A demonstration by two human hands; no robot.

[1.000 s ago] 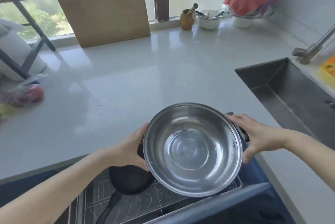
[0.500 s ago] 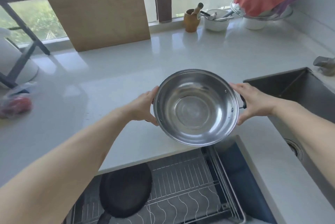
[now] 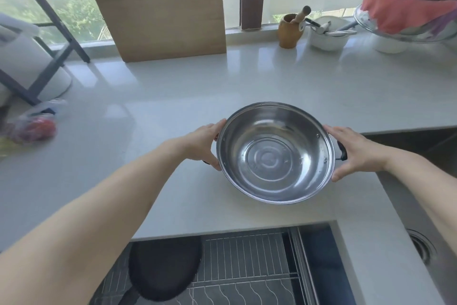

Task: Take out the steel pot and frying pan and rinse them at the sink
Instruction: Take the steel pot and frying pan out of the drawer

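Observation:
The steel pot (image 3: 273, 156), shiny and empty, with black side handles, sits low over the white counter (image 3: 158, 116), just beyond the drawer edge; whether it touches the counter I cannot tell. My left hand (image 3: 204, 142) grips its left side and my right hand (image 3: 351, 152) grips the right handle. The black frying pan (image 3: 164, 266) lies in the open wire-rack drawer (image 3: 247, 267) below the counter, near my left forearm. The dark sink (image 3: 420, 144) is at the right, with its drain (image 3: 421, 248) visible.
A wooden cutting board (image 3: 160, 8) leans against the window. A wooden mortar with pestle (image 3: 290, 30), a white bowl of utensils (image 3: 327, 35) and stacked steel bowls with a red cloth (image 3: 408, 8) stand at the back right. A bag with red produce (image 3: 32, 126) lies at the left.
Both hands carried the pot up out of the drawer and forward over the counter, then lowered it close to the surface. The frying pan stayed in the rack.

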